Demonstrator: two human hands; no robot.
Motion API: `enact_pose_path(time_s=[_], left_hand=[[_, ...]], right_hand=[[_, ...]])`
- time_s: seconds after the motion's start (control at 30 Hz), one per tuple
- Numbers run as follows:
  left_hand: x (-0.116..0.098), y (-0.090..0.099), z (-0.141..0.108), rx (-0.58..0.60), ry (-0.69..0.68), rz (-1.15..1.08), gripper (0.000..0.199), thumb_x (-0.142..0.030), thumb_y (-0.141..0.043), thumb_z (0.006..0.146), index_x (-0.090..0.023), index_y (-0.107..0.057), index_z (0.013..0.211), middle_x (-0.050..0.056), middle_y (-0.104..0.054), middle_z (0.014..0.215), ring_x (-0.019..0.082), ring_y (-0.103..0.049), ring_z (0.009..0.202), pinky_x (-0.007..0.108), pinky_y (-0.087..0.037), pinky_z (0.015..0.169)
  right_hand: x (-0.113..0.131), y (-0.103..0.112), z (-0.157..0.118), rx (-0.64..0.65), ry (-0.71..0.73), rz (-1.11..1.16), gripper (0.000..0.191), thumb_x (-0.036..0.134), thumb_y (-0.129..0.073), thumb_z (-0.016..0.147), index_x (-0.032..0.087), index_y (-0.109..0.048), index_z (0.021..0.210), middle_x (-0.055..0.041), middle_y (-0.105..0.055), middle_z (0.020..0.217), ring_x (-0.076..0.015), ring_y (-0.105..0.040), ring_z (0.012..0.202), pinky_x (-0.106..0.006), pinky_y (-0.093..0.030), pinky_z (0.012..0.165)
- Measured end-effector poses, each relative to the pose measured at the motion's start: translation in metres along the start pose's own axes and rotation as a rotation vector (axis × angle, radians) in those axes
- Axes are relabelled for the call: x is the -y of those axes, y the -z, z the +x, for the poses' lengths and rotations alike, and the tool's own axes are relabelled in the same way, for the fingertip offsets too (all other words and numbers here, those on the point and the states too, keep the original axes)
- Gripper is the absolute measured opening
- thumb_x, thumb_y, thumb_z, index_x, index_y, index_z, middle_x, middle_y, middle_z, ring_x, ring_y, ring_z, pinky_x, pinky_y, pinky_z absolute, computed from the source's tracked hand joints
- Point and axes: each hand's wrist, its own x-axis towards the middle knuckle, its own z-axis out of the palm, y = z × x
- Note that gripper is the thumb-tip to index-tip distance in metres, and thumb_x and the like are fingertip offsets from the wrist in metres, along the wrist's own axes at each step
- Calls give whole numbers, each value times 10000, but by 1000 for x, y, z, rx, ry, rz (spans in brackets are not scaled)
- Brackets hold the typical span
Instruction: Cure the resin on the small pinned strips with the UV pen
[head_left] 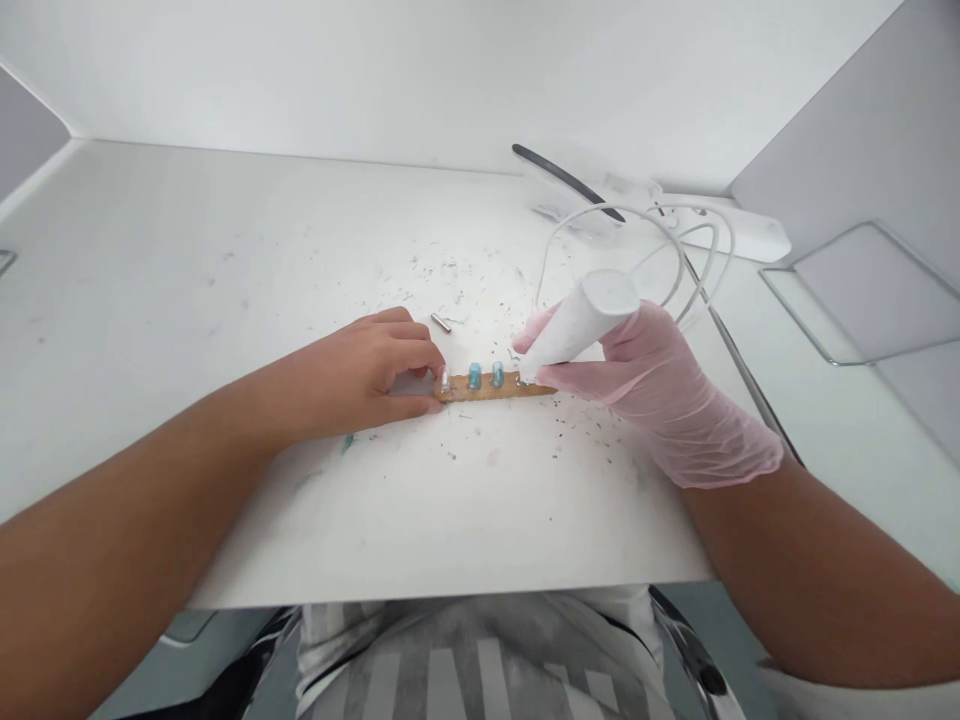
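Observation:
A brown, wooden-looking stick lies on the white table, with several press-on-style nail tips standing along it. Two are blue and one at the left end is clear. My bare left hand pinches the stick's left end between thumb and fingers. My right hand, in a pink glove, is wrapped round a white corded handpiece that looks like a nail drill. Its narrow end is tilted down at the stick's right part, where the contact point is partly hidden by the fingers.
Near the stick lies a small metal cylinder, amid scattered dark flakes. A white cable loops behind my right hand. Further back are a dark nail file and a long white device. A wire frame stands at right.

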Motion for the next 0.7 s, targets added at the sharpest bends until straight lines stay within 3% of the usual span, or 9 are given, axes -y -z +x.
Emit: enact_pose_path(time_s=[0.37, 0.7], left_hand=[[1, -2, -1, -7, 4, 5, 236, -457, -631, 929, -259, -757, 946, 58, -721, 973, 245, -574, 1021, 354, -453, 797], [-1, -1, -1, 5, 24, -3, 235, -449, -635, 914, -258, -764, 960, 61, -715, 960, 254, -569, 1033, 366, -464, 820]], right_hand=[[1, 0, 0, -2, -7, -1, 138, 197, -827, 780, 271, -774, 884, 20, -786, 906, -185, -726, 822, -311, -595, 671], [-1, 0, -1, -13, 5, -50, 125, 218, -813, 788, 277, -766, 888, 14, -775, 882, -210, -735, 848, -338, -594, 693]])
